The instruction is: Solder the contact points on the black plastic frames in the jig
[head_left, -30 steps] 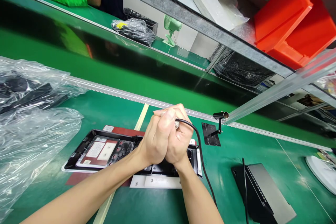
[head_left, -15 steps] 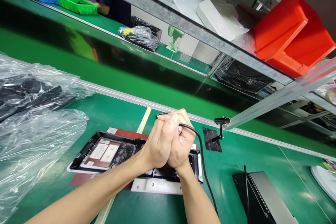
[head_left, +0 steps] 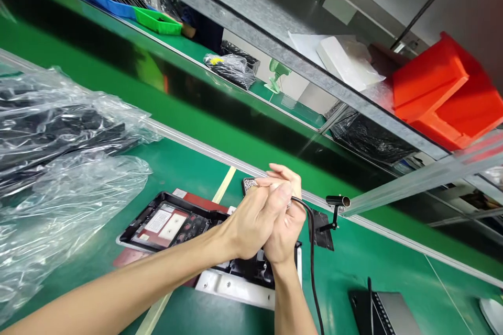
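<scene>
My left hand (head_left: 257, 220) and my right hand (head_left: 285, 233) are pressed together above a black frame-like housing (head_left: 151, 212). A black cable (head_left: 312, 251) comes out between the closed hands, curves right and runs down past my right forearm. The part at its end is hidden in the grip. Some right fingers reach up past the left hand. Just beyond the hands shows a small dark-rimmed piece with a speckled face (head_left: 249, 185); whether it is held I cannot tell. The housing lies on a reddish board with a white block (head_left: 236, 288) along its near edge.
Clear plastic bags with black parts (head_left: 74, 131) cover the left. A small black cylinder on a stand (head_left: 338, 204) stands right of my hands, with a dark grey device (head_left: 387, 311) nearer. An overhead shelf holds a red bin (head_left: 440, 89). Across the bench is another person's arm (head_left: 188, 30).
The camera view has shifted and tilted. My joined hands have changed their hold: some right fingers have straightened upward, and more of the speckled piece shows. The cable still comes from between them.
</scene>
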Demonstrator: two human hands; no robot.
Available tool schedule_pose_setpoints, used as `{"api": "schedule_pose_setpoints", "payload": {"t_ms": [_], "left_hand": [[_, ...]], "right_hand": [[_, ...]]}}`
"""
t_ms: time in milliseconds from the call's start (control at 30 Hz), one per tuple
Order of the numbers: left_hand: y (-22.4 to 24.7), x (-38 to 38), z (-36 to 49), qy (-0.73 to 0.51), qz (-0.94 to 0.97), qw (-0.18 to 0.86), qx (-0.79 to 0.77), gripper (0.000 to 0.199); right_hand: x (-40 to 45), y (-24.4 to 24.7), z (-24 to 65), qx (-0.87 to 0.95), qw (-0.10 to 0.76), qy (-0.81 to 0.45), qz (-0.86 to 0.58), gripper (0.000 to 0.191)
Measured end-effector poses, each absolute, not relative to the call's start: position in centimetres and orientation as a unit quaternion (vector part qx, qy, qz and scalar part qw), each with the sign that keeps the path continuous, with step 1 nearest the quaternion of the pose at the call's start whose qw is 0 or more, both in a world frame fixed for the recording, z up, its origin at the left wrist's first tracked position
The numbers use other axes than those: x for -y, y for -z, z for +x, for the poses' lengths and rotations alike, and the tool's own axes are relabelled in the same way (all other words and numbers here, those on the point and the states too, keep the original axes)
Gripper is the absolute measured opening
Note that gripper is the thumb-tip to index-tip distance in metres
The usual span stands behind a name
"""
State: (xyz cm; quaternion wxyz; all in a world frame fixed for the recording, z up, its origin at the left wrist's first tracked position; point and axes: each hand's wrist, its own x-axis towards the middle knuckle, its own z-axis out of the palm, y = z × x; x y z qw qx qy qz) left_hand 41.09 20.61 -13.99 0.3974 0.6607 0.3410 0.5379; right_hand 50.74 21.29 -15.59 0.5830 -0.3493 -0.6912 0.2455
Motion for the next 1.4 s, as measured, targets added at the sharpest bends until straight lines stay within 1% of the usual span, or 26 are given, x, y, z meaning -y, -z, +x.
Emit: {"api": "schedule_pose_setpoints", "payload": {"t_ms": [133, 200, 300, 367, 500, 567, 767, 1400], "left_hand": [[14.8, -20.8, 39.5, -0.523, 0.712, 0.335, -0.328, 0.068], [15.5, -20.5, 38.3, -0.539, 0.697, 0.326, -0.343, 0.064], [16.8, -19.5, 36.7, -0.535, 0.633, 0.356, -0.432, 0.053], [17.8, -18.5, 35.7, -0.481, 0.625, 0.362, -0.497, 0.048], [20.1, -17.0, 34.3, -0.317, 0.669, 0.349, -0.574, 0.041], [21.3, -16.6, 33.8, -0.266, 0.693, 0.336, -0.579, 0.038], [23.2, -16.3, 33.4, -0.195, 0.741, 0.296, -0.571, 0.035], [23.1, -16.3, 33.7, -0.167, 0.740, 0.282, -0.587, 0.030]], "right_hand": [[-21.1, 15.0, 50.9, 0.700, 0.577, -0.215, -0.361, 0.029], [-21.0, 14.8, 50.8, 0.693, 0.578, -0.211, -0.375, 0.029], [-20.9, 14.7, 50.4, 0.674, 0.590, -0.250, -0.366, 0.028], [-20.7, 14.9, 50.1, 0.647, 0.603, -0.308, -0.350, 0.028], [-20.4, 15.3, 49.1, 0.580, 0.634, -0.401, -0.317, 0.030], [-20.4, 15.4, 48.7, 0.558, 0.653, -0.412, -0.304, 0.032], [-20.2, 15.4, 48.2, 0.524, 0.676, -0.416, -0.310, 0.036], [-20.1, 15.2, 47.8, 0.506, 0.690, -0.403, -0.325, 0.039]]}}
